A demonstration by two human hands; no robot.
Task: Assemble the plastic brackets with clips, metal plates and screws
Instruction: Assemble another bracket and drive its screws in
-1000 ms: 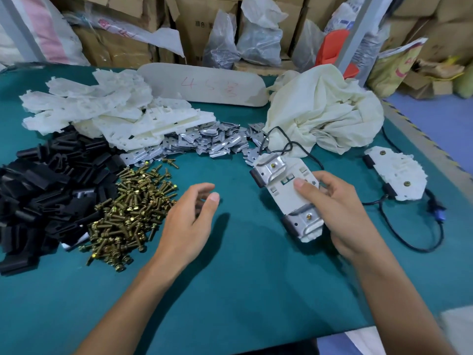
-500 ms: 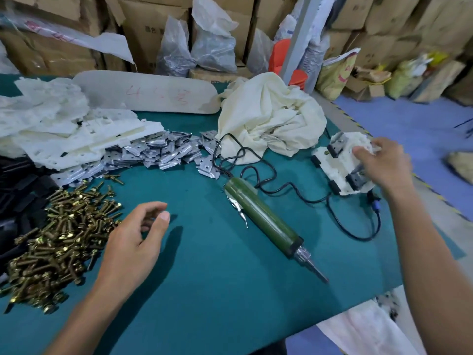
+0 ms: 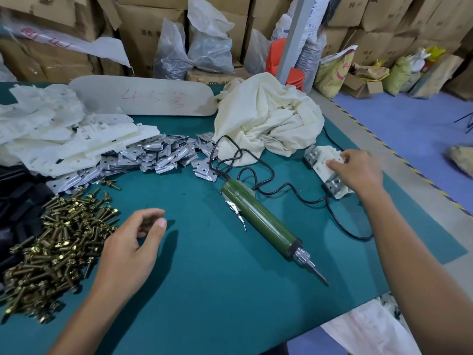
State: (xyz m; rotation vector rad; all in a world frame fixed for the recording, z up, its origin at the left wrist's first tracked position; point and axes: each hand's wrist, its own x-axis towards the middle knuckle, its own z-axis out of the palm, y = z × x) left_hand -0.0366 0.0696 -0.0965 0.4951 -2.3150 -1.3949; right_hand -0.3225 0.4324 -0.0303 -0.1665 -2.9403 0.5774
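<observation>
Head view: right hand (image 3: 358, 172) is lying over the assembled bracket (image 3: 323, 160) near the table's (image 3: 204, 298) right edge. Fingers are on top and the thumb is hidden, so can't tell if it's gripping. Left hand (image 3: 128, 252) is hovering loosely curled, holding nothing, just beside the screw pile (image 3: 56, 242). Electric screwdriver (image 3: 258, 216) is lying between the hands.
</observation>
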